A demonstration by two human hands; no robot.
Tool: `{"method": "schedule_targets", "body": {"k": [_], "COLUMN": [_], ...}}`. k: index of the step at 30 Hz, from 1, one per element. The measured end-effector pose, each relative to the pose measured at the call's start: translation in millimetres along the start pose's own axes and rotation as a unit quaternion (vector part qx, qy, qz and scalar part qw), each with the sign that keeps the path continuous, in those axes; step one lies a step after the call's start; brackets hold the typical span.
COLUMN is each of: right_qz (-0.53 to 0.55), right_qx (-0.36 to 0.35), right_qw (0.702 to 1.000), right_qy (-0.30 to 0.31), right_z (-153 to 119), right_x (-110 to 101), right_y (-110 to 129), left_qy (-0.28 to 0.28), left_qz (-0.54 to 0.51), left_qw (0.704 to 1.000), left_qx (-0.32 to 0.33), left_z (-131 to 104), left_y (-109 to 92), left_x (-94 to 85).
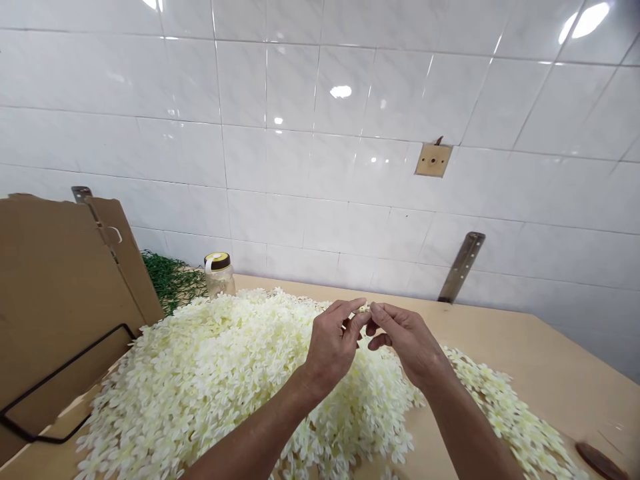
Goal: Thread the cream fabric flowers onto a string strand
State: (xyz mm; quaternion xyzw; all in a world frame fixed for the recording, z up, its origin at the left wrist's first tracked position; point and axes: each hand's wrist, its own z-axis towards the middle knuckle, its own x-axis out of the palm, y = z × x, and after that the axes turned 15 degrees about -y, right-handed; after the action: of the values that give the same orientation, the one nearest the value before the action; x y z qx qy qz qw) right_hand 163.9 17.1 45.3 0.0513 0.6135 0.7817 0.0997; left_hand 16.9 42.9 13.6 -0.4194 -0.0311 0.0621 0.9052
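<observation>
My left hand [336, 333] and my right hand [403, 337] meet above a big heap of artificial flowers [215, 373], white with pale yellow-green centres. Between the fingertips of both hands is a small pale flower piece [363, 309]; the fingers cover most of it. Thumb and forefinger of the left hand pinch it from one side. The right thumb and forefinger close on its other side, with the remaining right fingers curled below. To the right of my right forearm lies a smaller spread of the same flowers [505, 407].
At the left stands a cardboard box [60, 287] with a black wire frame [65, 380] before it. Behind the heap are green plastic stems [173, 280] and a lidded jar [219, 277]. A metal bracket [461, 268] rises by the tiled wall. A dark brown object [597, 460] lies at the lower right.
</observation>
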Motion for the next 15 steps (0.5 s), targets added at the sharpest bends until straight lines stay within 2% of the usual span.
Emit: {"method": "schedule_targets", "body": {"k": [4,9,12,15], "right_qz": [-0.079,-0.245,-0.283,-0.275], "right_qx": [-0.014,-0.051,-0.078,-0.086], "right_qw": [0.997,0.966,0.954,0.957], "right_qy": [-0.02,-0.059,-0.061,-0.044], "right_z": [2.7,2.8,1.6,2.8], "right_x": [0.5,-2.0,-2.6,-3.0], "right_y": [0.6,5.4,7.7,3.8], "left_qy": [-0.013,-0.008,0.002,0.018], "left_qz": [0.04,0.074,0.079,0.083], "left_qw": [0.999,0.997,0.996,0.993], "left_qx": [0.007,0.029,0.052,0.081], "left_z": [4.6,6.1,6.1,5.1], "left_y": [5.6,4.2,3.7,6.0], "left_x": [-3.8,-5.9,-5.7,-4.5]}}
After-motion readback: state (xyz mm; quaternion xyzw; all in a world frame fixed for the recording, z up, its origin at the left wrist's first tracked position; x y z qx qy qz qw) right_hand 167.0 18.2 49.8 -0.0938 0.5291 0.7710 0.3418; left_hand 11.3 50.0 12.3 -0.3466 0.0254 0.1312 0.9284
